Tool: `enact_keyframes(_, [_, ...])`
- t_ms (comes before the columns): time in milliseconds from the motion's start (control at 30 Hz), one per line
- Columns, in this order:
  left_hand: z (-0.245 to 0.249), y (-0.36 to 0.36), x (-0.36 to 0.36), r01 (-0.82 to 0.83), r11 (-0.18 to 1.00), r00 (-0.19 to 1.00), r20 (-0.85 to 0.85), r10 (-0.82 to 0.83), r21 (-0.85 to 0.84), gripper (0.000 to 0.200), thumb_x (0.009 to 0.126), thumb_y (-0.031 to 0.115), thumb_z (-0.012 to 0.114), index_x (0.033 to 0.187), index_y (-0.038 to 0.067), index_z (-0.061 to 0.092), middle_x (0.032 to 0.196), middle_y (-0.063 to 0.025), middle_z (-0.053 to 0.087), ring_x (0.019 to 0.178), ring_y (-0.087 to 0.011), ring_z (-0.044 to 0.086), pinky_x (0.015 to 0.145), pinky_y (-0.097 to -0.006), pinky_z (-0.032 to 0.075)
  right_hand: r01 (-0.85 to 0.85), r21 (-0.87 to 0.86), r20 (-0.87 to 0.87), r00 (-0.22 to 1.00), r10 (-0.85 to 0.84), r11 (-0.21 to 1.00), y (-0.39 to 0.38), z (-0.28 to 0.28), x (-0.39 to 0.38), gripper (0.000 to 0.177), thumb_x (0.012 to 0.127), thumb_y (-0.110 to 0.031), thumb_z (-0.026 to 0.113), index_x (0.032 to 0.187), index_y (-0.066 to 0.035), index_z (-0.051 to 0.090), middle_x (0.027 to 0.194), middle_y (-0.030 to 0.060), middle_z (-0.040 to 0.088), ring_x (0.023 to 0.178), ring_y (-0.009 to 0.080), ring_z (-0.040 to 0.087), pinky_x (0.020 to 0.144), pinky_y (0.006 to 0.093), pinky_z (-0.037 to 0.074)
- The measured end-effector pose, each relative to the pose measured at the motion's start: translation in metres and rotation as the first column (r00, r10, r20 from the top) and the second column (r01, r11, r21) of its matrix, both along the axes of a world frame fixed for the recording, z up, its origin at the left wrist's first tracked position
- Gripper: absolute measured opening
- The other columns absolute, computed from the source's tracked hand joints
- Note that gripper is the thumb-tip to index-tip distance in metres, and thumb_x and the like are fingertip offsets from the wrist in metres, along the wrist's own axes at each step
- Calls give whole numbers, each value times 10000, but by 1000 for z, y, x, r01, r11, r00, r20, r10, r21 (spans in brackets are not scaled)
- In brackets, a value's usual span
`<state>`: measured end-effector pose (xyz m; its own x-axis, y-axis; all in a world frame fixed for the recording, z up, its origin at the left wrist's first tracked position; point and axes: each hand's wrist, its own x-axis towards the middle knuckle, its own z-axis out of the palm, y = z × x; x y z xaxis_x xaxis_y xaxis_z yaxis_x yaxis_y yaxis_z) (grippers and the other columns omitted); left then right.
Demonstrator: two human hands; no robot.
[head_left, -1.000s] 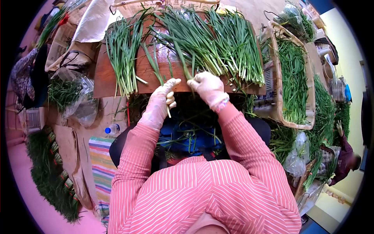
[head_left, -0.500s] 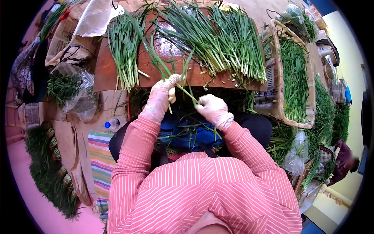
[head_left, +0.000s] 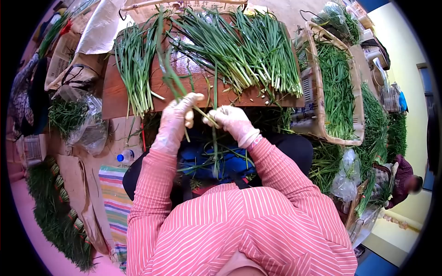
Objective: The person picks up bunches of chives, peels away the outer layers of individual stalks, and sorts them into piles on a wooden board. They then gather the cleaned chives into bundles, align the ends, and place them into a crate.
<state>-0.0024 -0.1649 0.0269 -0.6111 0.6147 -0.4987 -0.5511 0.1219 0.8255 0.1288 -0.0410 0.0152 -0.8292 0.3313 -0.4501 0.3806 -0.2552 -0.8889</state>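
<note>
My left hand (head_left: 178,115), in a thin whitish glove, is closed around a few garlic chives (head_left: 170,76). Their green leaves point up and away over the board, while pale stalk ends stick out below the fingers. My right hand (head_left: 234,122), gloved too, pinches at the pale end of one stalk, close beside the left. A long loose leaf (head_left: 215,142) hangs upright by the right fingertips, above my lap. Beyond both hands, a large pile of garlic chives (head_left: 230,55) and a smaller bunch (head_left: 133,69) lie on a brown wooden board (head_left: 159,87).
A long basket (head_left: 358,108) of greens stands right of the board. Bagged greens (head_left: 69,115), a blue-capped bottle (head_left: 125,157) and a striped mat (head_left: 113,198) are to the left. Tied bundles (head_left: 50,211) lie lower left. Another person (head_left: 403,181) is at far right.
My right hand has moved left, closer to the left hand. A long leaf now hangs by its fingers. The whole view has shifted slightly.
</note>
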Motion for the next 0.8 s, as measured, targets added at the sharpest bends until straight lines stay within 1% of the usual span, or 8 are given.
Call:
enact_keyframes(100, [-11, -15, -25, -85, 996, 993, -75, 88, 41, 351, 893, 337, 598, 1015, 12, 653, 748, 7, 576, 629, -83, 516, 581, -238, 431, -658, 542, 568, 745, 348, 523, -5, -35, 32, 328, 804, -392, 649, 832, -66, 671, 766, 84, 682, 708, 241, 648, 699, 359, 495])
enact_keyframes(167, [-14, -15, -29, -169, 984, 986, 8, 169, 52, 371, 915, 324, 562, 1087, -3, 595, 1045, -122, 634, 904, -216, 611, 827, -379, 495, -905, 372, 760, 425, 492, 206, -8, -39, 55, 368, 757, -444, 642, 783, -79, 678, 789, 129, 671, 774, 319, 654, 749, 414, 503])
enact_keyframes(267, [-16, -13, -21, -233, 963, 951, 239, 196, 138, 349, 925, 308, 548, 1088, 0, 560, 986, -103, 621, 866, -225, 609, 801, -411, 508, -204, 970, 191, 976, 105, 133, 20, -7, 29, 298, 735, -342, 644, 637, -61, 630, 651, 145, 588, 608, 317, 598, 569, 409, 487])
enact_keyframes(367, [-24, -8, -17, -270, 954, 899, 389, 201, 131, 345, 932, 307, 542, 1101, 7, 557, 670, 43, 458, 574, -106, 462, 574, -281, 462, -56, 986, 32, 988, -153, -154, 68, 11, -7, 321, 740, -363, 706, 746, -63, 591, 724, 112, 587, 636, 280, 577, 559, 383, 464])
enact_keyframes(400, [-23, -6, -16, -256, 958, 889, 422, 179, 132, 359, 931, 300, 546, 1138, 7, 549, 631, 61, 386, 536, -85, 404, 543, -258, 423, -346, 934, 314, 913, -260, -86, 77, 15, -22, 346, 740, -385, 700, 795, -55, 615, 739, 115, 596, 659, 275, 591, 586, 383, 477])
enact_keyframes(567, [-8, -3, -8, -195, 965, 883, 460, 95, 176, 391, 936, 255, 548, 1233, 3, 519, 570, 91, 200, 464, -40, 253, 469, -202, 300, -345, 935, 329, 929, -168, -80, 93, -1, -31, 269, 746, -341, 690, 785, -78, 654, 807, 110, 638, 766, 293, 629, 657, 385, 493])
enact_keyframes(700, [-12, -1, 0, -91, 973, 893, 451, -16, 213, 361, 949, 300, 513, 1184, 33, 576, 574, 93, 200, 483, -48, 243, 486, -217, 278, -169, 729, 239, 971, -16, 663, 49, 48, -2, 290, 771, -329, 661, 764, -39, 646, 680, 142, 620, 670, 276, 624, 631, 357, 483])
enact_keyframes(800, [-8, 4, 14, -34, 980, 892, 449, -59, 195, 446, 957, 375, 476, 1225, 23, 534, 543, 94, 203, 451, -41, 228, 467, -206, 264, -113, 630, 127, 991, 42, 768, 21, 36, 19, 260, 773, -274, 689, 745, -25, 619, 656, 83, 612, 613, 174, 572, 601, 301, 463])
